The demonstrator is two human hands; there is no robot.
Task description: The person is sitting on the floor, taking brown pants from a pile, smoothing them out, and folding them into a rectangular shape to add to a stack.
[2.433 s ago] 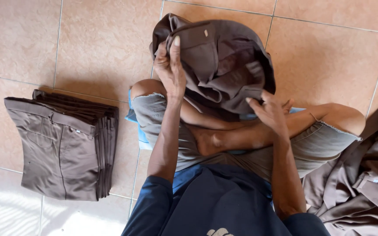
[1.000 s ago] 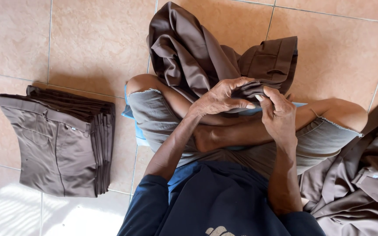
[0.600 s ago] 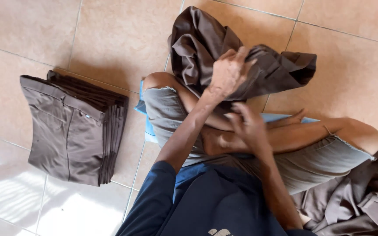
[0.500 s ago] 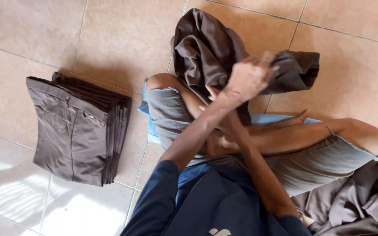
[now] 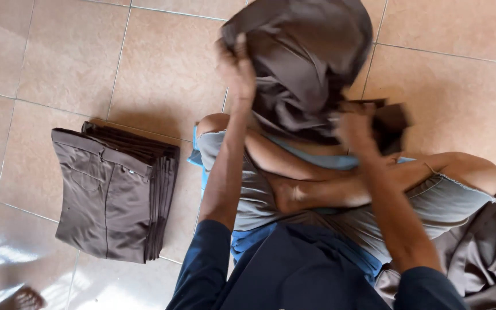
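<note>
Trousers (image 5: 305, 63) hang bunched above the knees, left hand (image 5: 237, 69) and right hand (image 5: 354, 123) each with fingers clamped on cloth; I judge a loose, blurred grip could drop them crumpled on the floor (image 5: 144, 63).

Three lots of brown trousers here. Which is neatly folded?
The folded stack on the tiles by the person's left; the held garment and right-side heap are crumpled.

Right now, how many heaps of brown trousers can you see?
3: a folded stack on the left, one pair held in both hands, a loose heap at right, partly cut off.
</note>
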